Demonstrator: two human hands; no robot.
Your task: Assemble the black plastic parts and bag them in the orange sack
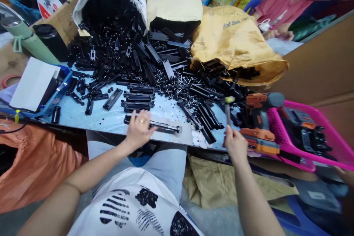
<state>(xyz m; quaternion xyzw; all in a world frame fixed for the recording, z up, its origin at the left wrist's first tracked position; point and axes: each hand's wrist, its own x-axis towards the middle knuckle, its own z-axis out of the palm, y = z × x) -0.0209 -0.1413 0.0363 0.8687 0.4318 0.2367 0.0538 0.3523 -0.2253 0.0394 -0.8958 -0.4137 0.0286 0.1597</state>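
A long, slim black part [167, 127] with a greyish right end lies at the front edge of the counter [70, 113], held down by the left hand [140, 129], which hides part of its length; farther right, a small hammer [228, 112] with a yellowish head is gripped by the right hand [235, 143]. Around them are seen a blue basket [63, 85], stacked black parts [138, 97], scattered small fasteners [181, 84], an orange-and-black drill [257, 101] and a pink basket [281, 129].

Bright even light, blurred outer edges, pixelated upper-right corner
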